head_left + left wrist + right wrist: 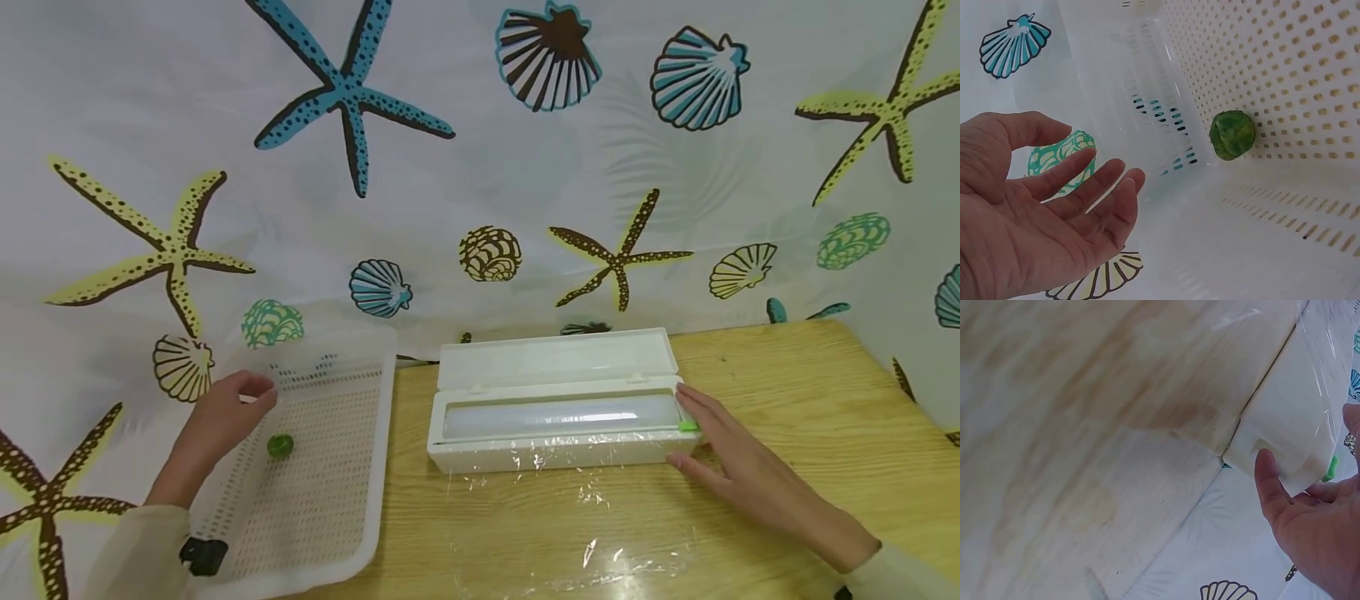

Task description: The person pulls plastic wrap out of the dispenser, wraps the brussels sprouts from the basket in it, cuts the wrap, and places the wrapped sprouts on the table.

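Note:
My left hand [227, 417] hovers over the left side of a white perforated basket [386, 400], its fingers loosely bent with nothing in them. Lower in the basket lies a small round green vegetable [1232, 135], like a Brussels sprout, apart from the hand. On the table, a white cling film dispenser [487, 458] stands with its lid [555, 358] raised and a film roll [562, 414] inside. Clear cling film [592, 550] spreads from its front edge over the table. My right hand [738, 467] grips the dispenser's right end, thumb in front and fingers behind.
A green slider [687, 426] sits at the right end of the dispenser's front rim. The wooden table [810, 400] meets a hanging cloth [450, 167] printed with starfish and shells at the back, left and right.

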Tool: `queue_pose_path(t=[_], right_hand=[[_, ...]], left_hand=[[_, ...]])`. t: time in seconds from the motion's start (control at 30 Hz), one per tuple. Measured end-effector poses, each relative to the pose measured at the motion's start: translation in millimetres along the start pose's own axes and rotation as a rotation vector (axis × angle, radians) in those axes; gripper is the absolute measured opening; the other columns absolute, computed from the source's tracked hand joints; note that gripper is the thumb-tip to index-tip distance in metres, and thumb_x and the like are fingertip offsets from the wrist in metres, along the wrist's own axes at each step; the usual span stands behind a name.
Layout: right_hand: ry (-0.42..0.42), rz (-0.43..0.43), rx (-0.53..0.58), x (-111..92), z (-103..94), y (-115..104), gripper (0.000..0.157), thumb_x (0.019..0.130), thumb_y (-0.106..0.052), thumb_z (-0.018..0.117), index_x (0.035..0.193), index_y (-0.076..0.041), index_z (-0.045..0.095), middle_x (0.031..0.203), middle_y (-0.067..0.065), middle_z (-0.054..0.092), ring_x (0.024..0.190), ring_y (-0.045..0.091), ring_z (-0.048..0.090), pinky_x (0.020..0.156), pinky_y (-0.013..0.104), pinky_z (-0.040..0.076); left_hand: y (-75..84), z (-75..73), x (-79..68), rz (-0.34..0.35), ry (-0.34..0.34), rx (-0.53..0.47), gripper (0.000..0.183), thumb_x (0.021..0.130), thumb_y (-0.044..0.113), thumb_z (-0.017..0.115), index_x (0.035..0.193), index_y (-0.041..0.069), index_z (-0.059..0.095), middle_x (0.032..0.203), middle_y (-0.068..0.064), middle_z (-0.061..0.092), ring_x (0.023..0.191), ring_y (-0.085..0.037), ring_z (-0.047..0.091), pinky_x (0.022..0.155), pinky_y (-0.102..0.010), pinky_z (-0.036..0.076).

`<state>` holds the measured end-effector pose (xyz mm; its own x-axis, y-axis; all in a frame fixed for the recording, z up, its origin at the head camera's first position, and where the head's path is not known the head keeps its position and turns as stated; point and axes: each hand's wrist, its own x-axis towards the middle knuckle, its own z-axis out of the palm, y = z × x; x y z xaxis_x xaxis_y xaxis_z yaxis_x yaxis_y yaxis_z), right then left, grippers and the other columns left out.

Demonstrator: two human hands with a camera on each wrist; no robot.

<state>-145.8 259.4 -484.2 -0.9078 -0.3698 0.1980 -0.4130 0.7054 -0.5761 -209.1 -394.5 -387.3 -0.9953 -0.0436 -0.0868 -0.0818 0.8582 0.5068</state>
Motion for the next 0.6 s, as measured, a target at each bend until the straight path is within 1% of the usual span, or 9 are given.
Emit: queue_pose_path(t=[0.07,0.13,0.23,0.33,0.47,0.57,0.6], right_hand=[[0.003,0.0,-0.004,0,-0.5,-1,0.085,0.11,-0.041,0.068,0.175,-0.012,0.021,0.179,0.011,0.022,0.158,0.043,0.03,0.114,0.072,0.037],[0.007,-0.001,-0.007,0,-0.9,-2,0.085,0.11,-0.041,0.068,0.175,-0.012,0.021,0.179,0.01,0.022,0.158,0.043,0.03,0.114,0.071,0.037],[0.005,-0.009,-0.01,2,-0.1,-2,0.085,0.11,-0.04,0.068,0.175,-0.011,0.021,0.179,0.01,0.021,0.158,0.043,0.03,0.115,0.07,0.037],[0.003,-0.017,-0.016,4,1.0,-2,0.085,0.111,-0.04,0.068,0.174,-0.009,0.021,0.179,0.012,0.021,0.158,0.043,0.031,0.116,0.069,0.037],[0.005,-0.016,-0.021,5,0.8,-2,0.085,0.11,-0.04,0.068,0.174,-0.009,0.021,0.178,0.011,0.022,0.158,0.041,0.031,0.115,0.068,0.038],[0.006,-0.006,-0.019,7,0.2,-2,0.085,0.11,-0.042,0.068,0.175,-0.011,0.021,0.178,0.01,0.022,0.158,0.041,0.031,0.116,0.068,0.038],[0.009,-0.004,-0.017,7,0.0,-3,0.085,0.11,-0.042,0.068,0.175,-0.011,0.021,0.178,0.01,0.022,0.158,0.041,0.031,0.116,0.068,0.038]], left_hand=[[-3.7,0.2,4.0,-0.013,-0.033,0.037,0.051,0.114,0.03,0.053,0.14,-0.014,0.054,0.139,-0.039,0.055,0.121,-0.054,0.057,0.092,-0.066,0.052],[-8.5,0.7,8.7,-0.038,-0.083,0.045,0.053,0.113,0.03,0.055,0.138,-0.016,0.052,0.137,-0.041,0.055,0.116,-0.053,0.06,0.09,-0.062,0.055],[-18.8,1.5,14.6,-0.114,-0.167,0.027,0.055,0.112,0.03,0.056,0.136,-0.019,0.048,0.133,-0.042,0.054,0.105,-0.047,0.066,0.084,-0.053,0.061],[-29.3,5.5,20.7,-0.182,-0.232,-0.001,0.058,0.111,0.029,0.059,0.136,-0.021,0.043,0.125,-0.04,0.056,0.096,-0.039,0.069,0.077,-0.045,0.064],[-36.3,12.9,28.5,-0.227,-0.269,0.021,0.065,0.108,0.028,0.066,0.137,-0.024,0.04,0.116,-0.035,0.06,0.091,-0.034,0.07,0.075,-0.042,0.063],[-38.4,16.6,31.0,-0.226,-0.283,0.051,0.066,0.106,0.025,0.07,0.136,-0.025,0.041,0.114,-0.034,0.06,0.089,-0.032,0.069,0.077,-0.043,0.062],[-39.1,17.0,30.7,-0.213,-0.29,0.065,0.065,0.105,0.024,0.07,0.134,-0.026,0.041,0.111,-0.032,0.06,0.087,-0.031,0.068,0.077,-0.044,0.061]])
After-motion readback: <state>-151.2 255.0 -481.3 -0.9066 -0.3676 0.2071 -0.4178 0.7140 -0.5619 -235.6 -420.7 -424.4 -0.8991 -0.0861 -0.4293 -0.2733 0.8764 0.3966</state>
